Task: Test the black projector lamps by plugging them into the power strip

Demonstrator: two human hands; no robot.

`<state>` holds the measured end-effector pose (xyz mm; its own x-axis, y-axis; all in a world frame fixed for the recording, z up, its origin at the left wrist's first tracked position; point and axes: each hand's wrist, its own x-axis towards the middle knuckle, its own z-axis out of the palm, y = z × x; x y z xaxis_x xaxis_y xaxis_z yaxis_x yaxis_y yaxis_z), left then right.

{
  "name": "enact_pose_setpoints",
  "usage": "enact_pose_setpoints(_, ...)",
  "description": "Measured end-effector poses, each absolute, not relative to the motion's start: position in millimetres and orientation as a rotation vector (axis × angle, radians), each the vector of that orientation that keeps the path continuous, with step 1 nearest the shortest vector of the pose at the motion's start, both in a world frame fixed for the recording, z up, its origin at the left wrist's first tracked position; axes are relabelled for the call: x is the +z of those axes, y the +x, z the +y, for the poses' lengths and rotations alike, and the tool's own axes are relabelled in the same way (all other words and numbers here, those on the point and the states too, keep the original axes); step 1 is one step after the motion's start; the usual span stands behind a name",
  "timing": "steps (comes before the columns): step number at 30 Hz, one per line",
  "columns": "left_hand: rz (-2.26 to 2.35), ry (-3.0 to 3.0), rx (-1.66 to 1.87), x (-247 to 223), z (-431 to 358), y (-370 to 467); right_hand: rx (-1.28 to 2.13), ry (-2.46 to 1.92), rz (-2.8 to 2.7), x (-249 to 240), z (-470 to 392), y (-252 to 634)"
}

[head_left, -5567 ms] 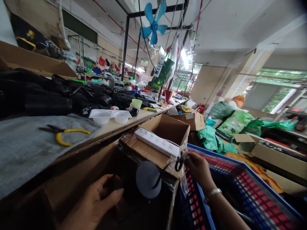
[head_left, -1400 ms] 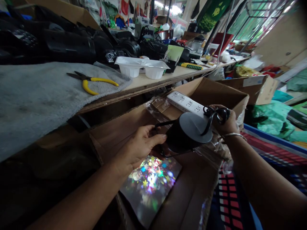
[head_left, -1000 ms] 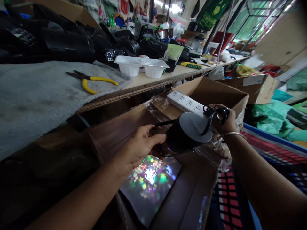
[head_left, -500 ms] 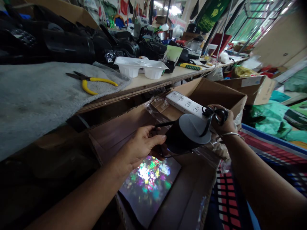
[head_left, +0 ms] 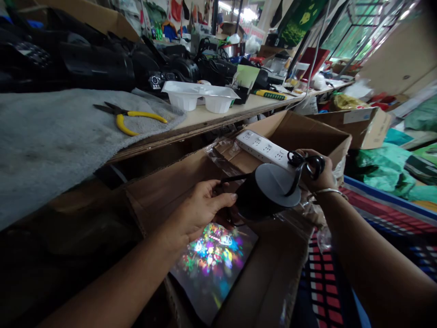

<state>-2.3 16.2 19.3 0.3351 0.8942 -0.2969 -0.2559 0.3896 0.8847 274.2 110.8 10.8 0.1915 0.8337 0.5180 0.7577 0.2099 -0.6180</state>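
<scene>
Head view: the left hand (head_left: 198,212) grips the black lamp (head_left: 264,196) by its body, aiming it down into the cardboard box (head_left: 160,191), where coloured patterns (head_left: 213,248) show. At 3 o'clock of the lamp, the right hand (head_left: 317,175) is closed around the coiled cord (head_left: 302,161), keeping it gathered beside the power strip (head_left: 264,148).
</scene>
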Motion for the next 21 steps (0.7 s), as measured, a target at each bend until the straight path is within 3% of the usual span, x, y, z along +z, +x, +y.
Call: enact_pose_setpoints(21,0.953,0.872,0.836,20.3,16.0,-1.3,0.116,-1.520,-1.578,10.1,110.7,275.2)
